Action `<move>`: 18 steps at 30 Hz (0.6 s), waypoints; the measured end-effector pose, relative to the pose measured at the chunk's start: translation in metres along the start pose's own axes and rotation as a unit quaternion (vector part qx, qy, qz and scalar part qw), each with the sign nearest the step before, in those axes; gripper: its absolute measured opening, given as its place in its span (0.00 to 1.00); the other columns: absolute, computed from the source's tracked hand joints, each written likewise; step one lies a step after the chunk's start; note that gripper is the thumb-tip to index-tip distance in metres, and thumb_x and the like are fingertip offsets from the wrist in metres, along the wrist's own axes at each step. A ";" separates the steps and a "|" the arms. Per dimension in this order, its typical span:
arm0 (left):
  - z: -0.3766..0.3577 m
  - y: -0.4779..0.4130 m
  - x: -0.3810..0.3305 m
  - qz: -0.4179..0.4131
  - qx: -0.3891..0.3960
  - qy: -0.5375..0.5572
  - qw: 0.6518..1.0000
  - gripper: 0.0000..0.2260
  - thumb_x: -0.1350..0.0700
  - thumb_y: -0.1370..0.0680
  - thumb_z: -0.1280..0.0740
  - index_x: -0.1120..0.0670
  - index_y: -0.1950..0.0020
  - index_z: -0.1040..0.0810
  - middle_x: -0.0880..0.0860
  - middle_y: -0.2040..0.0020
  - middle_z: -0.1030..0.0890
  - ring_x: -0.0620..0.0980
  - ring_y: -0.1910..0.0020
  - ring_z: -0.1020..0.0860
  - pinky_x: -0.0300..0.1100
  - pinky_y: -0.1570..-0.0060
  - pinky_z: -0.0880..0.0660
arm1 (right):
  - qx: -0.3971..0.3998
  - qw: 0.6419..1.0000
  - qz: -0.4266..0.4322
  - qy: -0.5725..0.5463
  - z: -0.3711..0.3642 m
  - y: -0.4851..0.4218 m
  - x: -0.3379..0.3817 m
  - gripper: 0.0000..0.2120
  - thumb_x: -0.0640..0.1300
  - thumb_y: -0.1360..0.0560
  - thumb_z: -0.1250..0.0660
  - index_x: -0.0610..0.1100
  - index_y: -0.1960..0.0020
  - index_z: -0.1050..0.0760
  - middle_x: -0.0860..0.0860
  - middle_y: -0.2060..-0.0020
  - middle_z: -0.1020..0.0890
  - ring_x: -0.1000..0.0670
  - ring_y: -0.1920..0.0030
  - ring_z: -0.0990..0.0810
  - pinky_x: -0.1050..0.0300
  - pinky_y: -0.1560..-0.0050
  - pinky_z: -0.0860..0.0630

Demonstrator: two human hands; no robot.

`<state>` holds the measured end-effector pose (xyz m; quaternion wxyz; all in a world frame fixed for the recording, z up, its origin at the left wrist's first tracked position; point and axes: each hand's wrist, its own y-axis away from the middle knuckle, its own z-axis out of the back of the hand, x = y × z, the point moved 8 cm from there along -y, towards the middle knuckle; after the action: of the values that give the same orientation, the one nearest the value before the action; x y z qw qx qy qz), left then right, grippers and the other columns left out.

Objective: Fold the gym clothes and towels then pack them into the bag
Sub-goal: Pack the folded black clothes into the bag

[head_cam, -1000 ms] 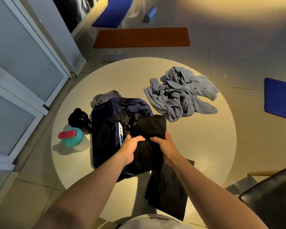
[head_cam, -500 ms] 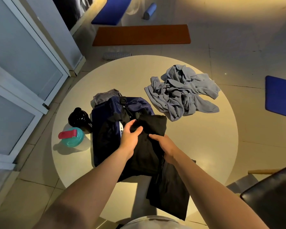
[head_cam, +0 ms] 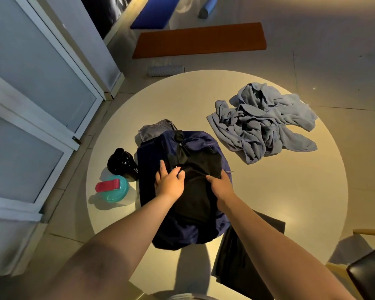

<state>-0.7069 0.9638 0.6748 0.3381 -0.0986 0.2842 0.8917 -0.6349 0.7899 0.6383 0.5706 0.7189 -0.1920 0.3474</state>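
L hand [head_cam: 170,183] flat on bag [head_cam: 193,231], R hand [head_cam: 220,184] grips black garment [head_cam: 195,192] — grey towel [head_cam: 262,124], shaker [head_cam: 121,164] nearby

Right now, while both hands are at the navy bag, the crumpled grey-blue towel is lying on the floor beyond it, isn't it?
Not quite. The head view shows the crumpled grey-blue towel lying on the round table, not on the floor; it is beyond and to the right of the navy bag. The rest holds: the left hand and right hand are both at the bag.
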 end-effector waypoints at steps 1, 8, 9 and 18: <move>-0.002 -0.004 0.004 0.008 0.024 -0.027 0.999 0.19 0.43 0.15 0.45 0.42 0.25 0.31 0.50 0.17 0.57 0.59 0.21 0.47 0.58 0.25 0.42 | 0.018 1.000 -0.007 0.019 -0.004 -0.003 -0.002 0.21 0.42 0.21 0.31 0.47 0.30 0.30 0.47 0.39 0.21 0.44 0.41 0.21 0.43 0.36 0.24; 0.024 -0.014 0.039 0.020 -0.056 -0.041 0.997 0.27 0.65 0.23 0.31 0.54 0.26 0.34 0.54 0.19 0.49 0.61 0.29 0.32 0.54 0.37 0.26 | -0.023 0.977 0.010 0.214 0.000 -0.016 -0.013 0.24 0.39 0.24 0.33 0.47 0.30 0.32 0.49 0.41 0.21 0.45 0.44 0.22 0.48 0.41 0.24; 0.028 -0.013 0.045 0.018 -0.075 -0.034 0.996 0.27 0.66 0.24 0.30 0.54 0.26 0.33 0.55 0.19 0.48 0.61 0.28 0.33 0.53 0.36 0.26 | -0.048 0.973 0.019 0.224 0.003 -0.015 -0.011 0.22 0.38 0.23 0.37 0.47 0.30 0.32 0.49 0.43 0.22 0.44 0.45 0.23 0.49 0.43 0.26; 0.026 -0.013 0.053 -0.038 -0.064 -0.011 0.997 0.36 0.70 0.24 0.37 0.44 0.21 0.38 0.52 0.18 0.50 0.61 0.23 0.40 0.53 0.30 0.30 | -0.026 0.978 0.088 0.190 -0.039 -0.013 0.014 0.24 0.36 0.26 0.39 0.54 0.34 0.27 0.52 0.45 0.19 0.44 0.44 0.21 0.46 0.42 0.24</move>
<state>-0.7376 1.0156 0.6710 0.3676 -0.1209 0.2189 0.8957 -0.6279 0.8323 0.6436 0.5827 0.6048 -0.1519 0.5212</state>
